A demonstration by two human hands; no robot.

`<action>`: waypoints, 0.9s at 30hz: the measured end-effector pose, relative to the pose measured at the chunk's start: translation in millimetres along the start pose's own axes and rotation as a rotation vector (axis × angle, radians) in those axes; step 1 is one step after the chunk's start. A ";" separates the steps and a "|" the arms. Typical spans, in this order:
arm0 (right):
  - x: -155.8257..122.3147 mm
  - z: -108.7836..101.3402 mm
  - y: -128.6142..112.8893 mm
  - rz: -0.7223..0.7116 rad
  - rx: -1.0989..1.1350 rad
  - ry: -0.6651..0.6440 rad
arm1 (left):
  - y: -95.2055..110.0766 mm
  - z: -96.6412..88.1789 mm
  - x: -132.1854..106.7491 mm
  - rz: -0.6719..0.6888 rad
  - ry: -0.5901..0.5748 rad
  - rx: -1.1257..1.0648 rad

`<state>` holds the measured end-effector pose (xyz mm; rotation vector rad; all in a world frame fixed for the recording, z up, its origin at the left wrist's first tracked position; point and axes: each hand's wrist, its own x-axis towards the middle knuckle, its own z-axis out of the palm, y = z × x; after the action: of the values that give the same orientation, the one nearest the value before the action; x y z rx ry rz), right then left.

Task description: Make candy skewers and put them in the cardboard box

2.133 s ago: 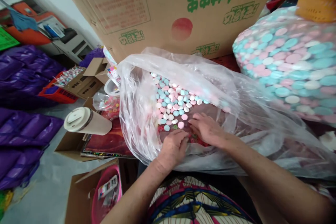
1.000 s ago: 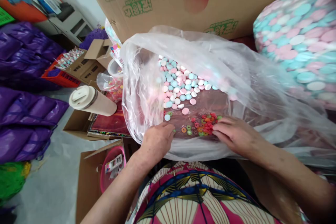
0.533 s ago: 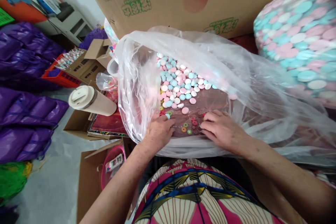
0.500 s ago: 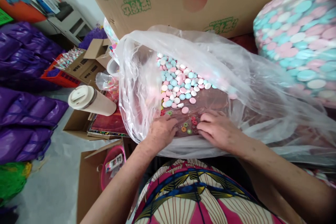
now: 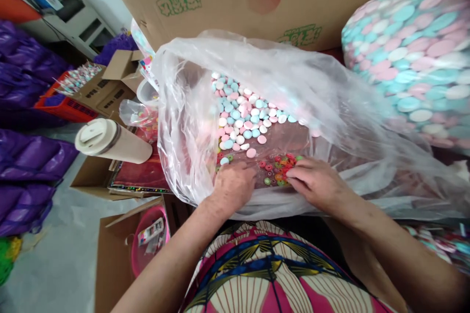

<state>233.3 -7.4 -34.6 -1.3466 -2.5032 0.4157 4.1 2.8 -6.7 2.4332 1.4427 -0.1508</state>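
Note:
A large clear plastic bag [image 5: 330, 102] lies open in front of me. Inside it sits a heap of pastel pink, blue and white discs [image 5: 240, 115]. Nearer me lies a small scatter of coloured rings [image 5: 277, 165], red, orange and green. My left hand [image 5: 233, 186] rests palm down just left of the rings, fingers curled loosely on the bag's floor. My right hand [image 5: 316, 183] lies at the rings' right edge with its fingertips touching them. Neither hand visibly holds anything.
A big cardboard box [image 5: 257, 0] stands behind the bag. A full bag of pastel discs [image 5: 411, 58] bulges at the right. At the left are a beige lidded cup [image 5: 110, 141], small open cartons [image 5: 110, 88], a red basket [image 5: 62, 102], purple bags [image 5: 29, 156] and a pink tub [image 5: 150, 239].
My hands first spread apart and bared the rings, then closed in over them. Now the right hand has drawn back right, and the rings show again between the hands.

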 end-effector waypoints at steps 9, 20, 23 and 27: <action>44.1 6.5 -21.4 0.042 -0.116 -0.254 | 16.4 17.8 6.1 -0.035 -0.102 -0.061; 65.2 -14.0 -27.3 0.016 0.127 -0.083 | 20.9 16.9 -16.3 0.056 -0.114 -0.120; 49.6 -4.8 -23.9 -0.011 -0.019 -0.146 | 18.2 15.5 -18.5 0.023 -0.138 -0.144; 24.7 11.0 -19.4 -0.011 -0.079 -0.139 | 9.7 12.9 -16.0 -0.058 -0.107 -0.177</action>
<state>201.3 1.7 -35.1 -1.3767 -2.6645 0.4255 5.5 -19.0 -13.0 2.2091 1.4173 -0.1573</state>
